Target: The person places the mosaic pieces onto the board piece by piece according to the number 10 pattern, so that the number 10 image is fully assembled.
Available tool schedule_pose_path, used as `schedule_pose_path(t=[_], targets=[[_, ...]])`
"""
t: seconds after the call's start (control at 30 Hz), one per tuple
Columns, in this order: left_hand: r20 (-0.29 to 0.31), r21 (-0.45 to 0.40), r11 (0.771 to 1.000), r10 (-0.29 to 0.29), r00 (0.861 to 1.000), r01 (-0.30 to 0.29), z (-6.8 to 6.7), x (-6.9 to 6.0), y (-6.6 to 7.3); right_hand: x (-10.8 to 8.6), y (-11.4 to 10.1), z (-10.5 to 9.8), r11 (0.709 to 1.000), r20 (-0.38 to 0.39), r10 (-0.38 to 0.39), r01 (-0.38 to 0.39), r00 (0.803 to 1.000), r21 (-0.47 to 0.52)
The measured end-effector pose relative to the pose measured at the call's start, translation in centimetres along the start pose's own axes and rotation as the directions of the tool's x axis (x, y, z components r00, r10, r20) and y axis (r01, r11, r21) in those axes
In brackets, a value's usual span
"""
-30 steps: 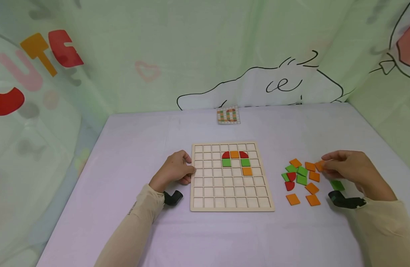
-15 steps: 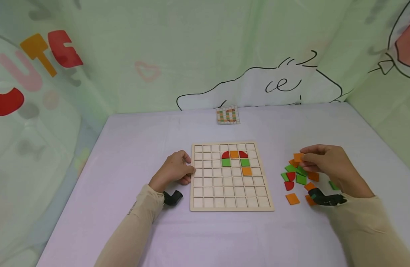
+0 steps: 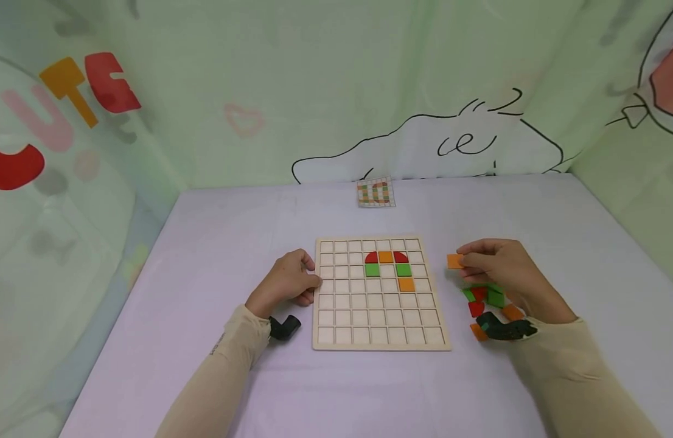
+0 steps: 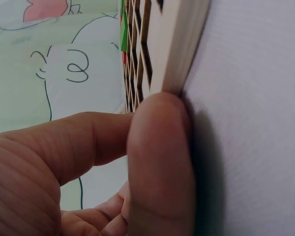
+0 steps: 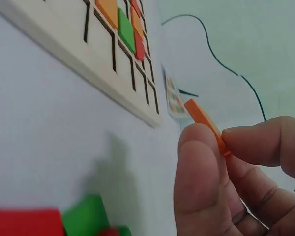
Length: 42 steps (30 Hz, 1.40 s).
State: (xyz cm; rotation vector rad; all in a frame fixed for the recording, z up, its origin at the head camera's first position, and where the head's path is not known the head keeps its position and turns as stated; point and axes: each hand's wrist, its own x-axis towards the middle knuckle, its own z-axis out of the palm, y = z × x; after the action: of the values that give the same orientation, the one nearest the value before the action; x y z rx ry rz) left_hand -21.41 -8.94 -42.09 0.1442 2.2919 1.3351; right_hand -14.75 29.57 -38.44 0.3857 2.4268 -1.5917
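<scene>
My right hand (image 3: 503, 272) pinches an orange square tile (image 3: 454, 261) between thumb and fingertips, above the table right of the wooden grid board (image 3: 336, 348); the right wrist view shows the tile (image 5: 206, 125) tilted, off the board. My left hand (image 3: 286, 277) grips the board's left edge, thumb against its side in the left wrist view (image 4: 160, 157). Set in the board are two red rounded pieces (image 3: 372, 257), two green squares (image 3: 372, 270) and two orange squares (image 3: 406, 285). Under my right hand lie loose red pieces (image 3: 476, 309), green tiles (image 3: 495, 298) and orange tiles (image 3: 513, 312), partly hidden.
A small card (image 3: 376, 193) with a coloured grid pattern lies at the table's back edge, behind the board. Printed cloth (image 3: 243, 85) hangs behind and beside the table. Black devices are strapped at both wrists.
My right hand has picked up an orange tile from the right side of the loose pieces and carried it left, toward the board. My left hand has stayed at the board's edge.
</scene>
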Motion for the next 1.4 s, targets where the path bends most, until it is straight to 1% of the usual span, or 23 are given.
schedule_pose_path(t=[0.07, 0.23, 0.37, 0.57, 0.77, 0.93, 1.17, 1.4], targets=[[0.002, 0.004, 1.000, 0.003, 1.000, -0.003, 0.0, 0.0, 0.0, 0.1, -0.4, 0.8, 1.000, 0.010, 0.012, -0.012, 1.000, 0.001], [-0.001, 0.004, 1.000, 0.003, 1.000, -0.003, 0.0, 0.0, 0.0, 0.6, -1.1, 2.8, 1.000, 0.050, 0.006, -0.005, 0.999, -0.009], [-0.006, 0.000, 1.000, 0.001, 1.000, -0.001, 0.0, 0.0, 0.0, 0.8, -1.7, 4.0, 1.000, 0.084, -0.005, 0.003, 0.996, 0.015], [0.007, 0.004, 1.000, -0.009, 1.000, 0.009, 0.1, 0.0, 0.0, 1.1, -2.6, 5.9, 0.999, 0.127, 0.003, -0.007, 0.992, 0.035], [-0.002, 0.002, 1.000, -0.013, 1.000, 0.013, -0.1, 0.1, 0.1, 1.5, -3.1, 7.8, 0.999, 0.159, -0.007, -0.001, 0.987, 0.051], [0.001, 0.007, 1.000, -0.008, 1.000, 0.008, 0.0, 0.1, 0.0, 1.7, -3.1, 8.8, 0.998, 0.186, -0.003, -0.009, 0.983, 0.064], [-0.008, -0.002, 1.000, -0.013, 1.000, 0.013, 0.1, 0.1, 0.0, 1.9, -3.3, 9.7, 0.999, 0.190, 0.005, -0.012, 0.982, 0.035], [-0.013, -0.004, 1.000, -0.016, 1.000, 0.016, 0.2, 0.1, 0.0, 2.0, -3.4, 10.2, 1.000, 0.199, -0.022, 0.026, 0.980, -0.017]])
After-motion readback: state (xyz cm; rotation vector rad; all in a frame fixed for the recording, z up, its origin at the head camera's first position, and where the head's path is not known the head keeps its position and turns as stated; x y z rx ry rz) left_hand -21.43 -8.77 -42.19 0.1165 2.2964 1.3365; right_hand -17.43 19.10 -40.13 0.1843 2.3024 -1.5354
